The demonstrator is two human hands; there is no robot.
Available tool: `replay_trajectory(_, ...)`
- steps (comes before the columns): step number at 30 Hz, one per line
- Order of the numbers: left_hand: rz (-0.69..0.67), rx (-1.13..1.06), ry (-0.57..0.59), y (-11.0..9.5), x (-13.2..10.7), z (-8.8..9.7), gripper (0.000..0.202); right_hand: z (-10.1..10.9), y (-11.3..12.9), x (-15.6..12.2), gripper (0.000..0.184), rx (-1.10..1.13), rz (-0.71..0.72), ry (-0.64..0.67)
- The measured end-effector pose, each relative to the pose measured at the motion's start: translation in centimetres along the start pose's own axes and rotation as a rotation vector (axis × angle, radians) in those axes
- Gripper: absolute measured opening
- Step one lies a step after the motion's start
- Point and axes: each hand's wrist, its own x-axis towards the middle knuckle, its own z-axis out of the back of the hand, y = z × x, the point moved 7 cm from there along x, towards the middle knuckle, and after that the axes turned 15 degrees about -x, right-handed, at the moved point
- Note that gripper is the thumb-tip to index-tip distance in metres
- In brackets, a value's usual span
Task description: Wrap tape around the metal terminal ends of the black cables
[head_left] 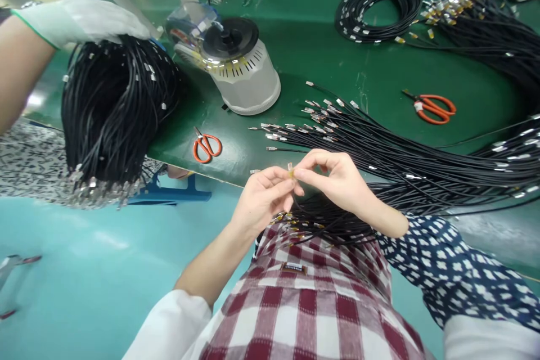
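My left hand [264, 196] and my right hand [337, 180] meet at the table's front edge, fingertips pinched together on a small yellowish cable end [290, 170]. Its black cable drops into a bundle of black cables [324, 222] lying on my lap, over a checked cloth. A long sheaf of black cables with metal ends [379, 146] lies on the green table [320, 62] just beyond my hands, running off to the right.
A co-worker's gloved hand [84, 19] holds a hanging bunch of black cables [113, 112] at the left. A grey tape dispenser [236, 62] stands behind. Orange scissors [206, 146] lie near the front edge, another pair [432, 107] at right. Coiled cables [379, 0] fill the far right.
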Motion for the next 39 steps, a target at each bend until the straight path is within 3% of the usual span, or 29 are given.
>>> replay_trajectory(7,-0.063,0.034,-0.001,0.8,0.0,0.2,0.024,-0.6,-0.2,0.2,0.015,0.037,0.000,0.106)
replay_trajectory(14,-0.172,0.043,-0.052,0.5,-0.2,0.7,0.024,-0.1,1.2,-0.7,0.011,-0.138,0.166,-0.077)
replay_trajectory(18,-0.156,0.060,0.010,0.4,-0.3,0.2,0.020,-0.8,0.0,-0.4,0.020,0.086,0.021,0.087)
replay_trajectory(21,-0.133,0.033,0.045,0.5,-0.4,0.1,0.018,-0.8,-1.1,0.3,0.025,0.155,-0.069,0.129)
replay_trajectory(26,-0.076,-0.013,0.083,1.0,-0.2,0.2,0.021,-1.2,-0.8,1.4,0.020,0.179,0.033,0.271)
replay_trajectory(31,-0.035,-0.039,0.103,1.5,0.0,0.5,0.023,-1.0,0.6,2.2,0.014,0.032,0.251,0.351)
replay_trajectory(34,-0.057,-0.004,0.062,1.5,-0.8,1.2,0.023,-1.0,0.1,2.4,0.016,-0.069,0.286,0.329)
replay_trajectory(39,-0.317,0.178,-0.075,0.1,-3.9,4.8,0.022,-1.7,-2.6,2.2,0.012,-0.752,0.210,0.169)
